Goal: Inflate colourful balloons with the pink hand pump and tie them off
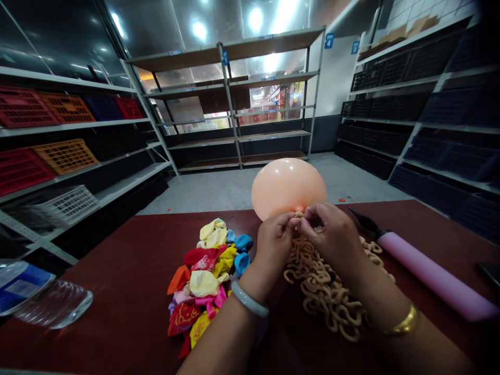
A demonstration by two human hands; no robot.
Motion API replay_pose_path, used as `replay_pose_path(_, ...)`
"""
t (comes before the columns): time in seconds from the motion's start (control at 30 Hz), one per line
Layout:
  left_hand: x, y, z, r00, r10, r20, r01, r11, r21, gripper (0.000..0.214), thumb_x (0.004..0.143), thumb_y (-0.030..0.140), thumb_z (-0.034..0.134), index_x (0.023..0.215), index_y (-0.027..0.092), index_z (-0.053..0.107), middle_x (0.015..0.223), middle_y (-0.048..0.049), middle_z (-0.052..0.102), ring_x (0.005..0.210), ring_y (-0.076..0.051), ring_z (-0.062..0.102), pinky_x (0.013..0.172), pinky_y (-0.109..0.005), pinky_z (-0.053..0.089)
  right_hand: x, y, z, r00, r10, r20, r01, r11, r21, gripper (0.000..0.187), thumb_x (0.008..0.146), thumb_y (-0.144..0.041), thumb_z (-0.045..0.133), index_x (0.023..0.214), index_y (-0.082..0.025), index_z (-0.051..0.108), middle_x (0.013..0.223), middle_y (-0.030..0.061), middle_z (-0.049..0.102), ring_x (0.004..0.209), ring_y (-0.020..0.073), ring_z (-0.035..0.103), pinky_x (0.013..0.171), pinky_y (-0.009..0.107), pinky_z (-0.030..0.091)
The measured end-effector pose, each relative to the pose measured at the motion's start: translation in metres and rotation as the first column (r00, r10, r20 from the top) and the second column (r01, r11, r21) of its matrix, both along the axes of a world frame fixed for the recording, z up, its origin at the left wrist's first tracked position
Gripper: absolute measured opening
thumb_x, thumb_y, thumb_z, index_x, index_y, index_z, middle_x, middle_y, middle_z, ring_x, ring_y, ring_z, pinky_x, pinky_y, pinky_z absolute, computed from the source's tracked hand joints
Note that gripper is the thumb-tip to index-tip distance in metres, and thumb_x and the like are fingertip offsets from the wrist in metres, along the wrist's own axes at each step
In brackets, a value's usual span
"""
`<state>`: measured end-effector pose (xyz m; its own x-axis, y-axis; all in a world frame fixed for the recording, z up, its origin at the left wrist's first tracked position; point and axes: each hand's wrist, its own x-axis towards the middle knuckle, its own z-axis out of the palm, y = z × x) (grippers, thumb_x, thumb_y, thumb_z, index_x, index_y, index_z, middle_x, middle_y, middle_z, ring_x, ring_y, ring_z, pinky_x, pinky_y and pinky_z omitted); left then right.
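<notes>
Peach balloon (288,186), neck (300,210) btwn L/R fingertips (289,215)

Grey flooring (207,190) is bordered by metal shelving racks (230,107) (some blue-labelled); bright lights (255,20) are mirrored in glossy panels (228,23) above.
</notes>
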<state>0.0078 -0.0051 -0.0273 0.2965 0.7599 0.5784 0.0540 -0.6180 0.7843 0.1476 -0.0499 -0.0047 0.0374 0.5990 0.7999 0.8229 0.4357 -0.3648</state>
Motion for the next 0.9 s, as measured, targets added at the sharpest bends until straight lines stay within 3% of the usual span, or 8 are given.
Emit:
replay_pose_path(0.17,-0.001,-0.001,0.002,0.997,0.070,-0.023,-0.068,0.996,0.056,0.023,0.095,0.029,0.056,0.099,0.019,0.076,0.096,-0.0067,0.076,0.089,-0.020,0.069,0.081,-0.028,0.051,0.003,-0.001,0.004,0.982,0.136,-0.128,-0.148,0.985,-0.093,0.008,0.089,-0.027,0.063,0.084,-0.020,0.061,0.080,0.0018,0.064,0.072,0.0153,0.059,0.065,0.028,0.046)
replay_pose_path(0.27,-0.001,-0.005,0.003,0.994,0.111,0.016,-0.111,0.994,0.013,0.023,0.095,0.029,0.055,0.094,0.018,0.076,0.091,-0.0060,0.076,0.085,-0.019,0.068,0.079,-0.028,0.051,0.004,-0.002,0.006,0.965,0.236,-0.117,-0.246,0.966,-0.084,0.008,0.092,-0.027,0.060,0.089,-0.021,0.064,0.088,0.0025,0.069,0.084,0.0164,0.064,0.077,0.030,0.049)
replay_pose_path(0.37,0.001,-0.010,0.003,0.990,0.115,0.081,-0.113,0.993,-0.033,0.025,0.096,0.031,0.055,0.092,0.019,0.076,0.089,-0.0053,0.075,0.082,-0.018,0.067,0.077,-0.027,0.051,0.003,-0.004,0.005,0.925,0.281,-0.256,-0.314,0.944,-0.099,0.009,0.094,-0.029,0.059,0.094,-0.023,0.065,0.089,0.0012,0.071,0.081,0.0151,0.066,0.075,0.029,0.051)
replay_pose_path(0.43,0.001,-0.012,0.002,0.988,0.125,0.091,-0.123,0.992,-0.019,0.024,0.095,0.031,0.056,0.092,0.018,0.076,0.088,-0.0056,0.074,0.080,-0.018,0.066,0.076,-0.028,0.051,0.004,-0.004,0.004,0.900,0.287,-0.327,-0.333,0.939,-0.093,0.009,0.091,-0.030,0.063,0.096,-0.024,0.066,0.089,0.0008,0.071,0.080,0.0148,0.067,0.072,0.028,0.053)
replay_pose_path(0.53,0.002,-0.013,0.000,0.988,0.131,0.078,-0.131,0.991,-0.003,0.022,0.094,0.029,0.057,0.091,0.018,0.076,0.087,-0.0065,0.074,0.079,-0.018,0.066,0.075,-0.029,0.050,0.006,-0.003,0.003,0.915,0.265,-0.305,-0.300,0.951,-0.074,0.010,0.088,-0.030,0.068,0.097,-0.025,0.069,0.092,0.0012,0.072,0.083,0.0154,0.067,0.073,0.028,0.053)
replay_pose_path(0.77,0.005,-0.012,-0.004,0.983,0.072,0.169,-0.040,0.981,-0.189,0.022,0.091,0.033,0.060,0.084,0.017,0.074,0.079,-0.0042,0.071,0.073,-0.016,0.062,0.068,-0.025,0.048,0.012,0.001,0.001,0.898,0.335,-0.285,-0.360,0.932,-0.038,0.013,0.087,-0.027,0.070,0.100,-0.028,0.074,0.096,0.0004,0.073,0.090,0.0150,0.067,0.081,0.030,0.054)
replay_pose_path(0.9,0.008,-0.012,-0.006,0.969,0.025,0.245,0.047,0.958,-0.283,0.025,0.090,0.036,0.061,0.082,0.016,0.073,0.072,-0.0023,0.067,0.068,-0.014,0.058,0.066,-0.024,0.047,0.008,0.000,0.002,0.896,0.338,-0.289,-0.364,0.931,-0.038,0.013,0.087,-0.026,0.069,0.099,-0.028,0.074,0.096,0.0022,0.068,0.089,0.0154,0.065,0.076,0.029,0.053)
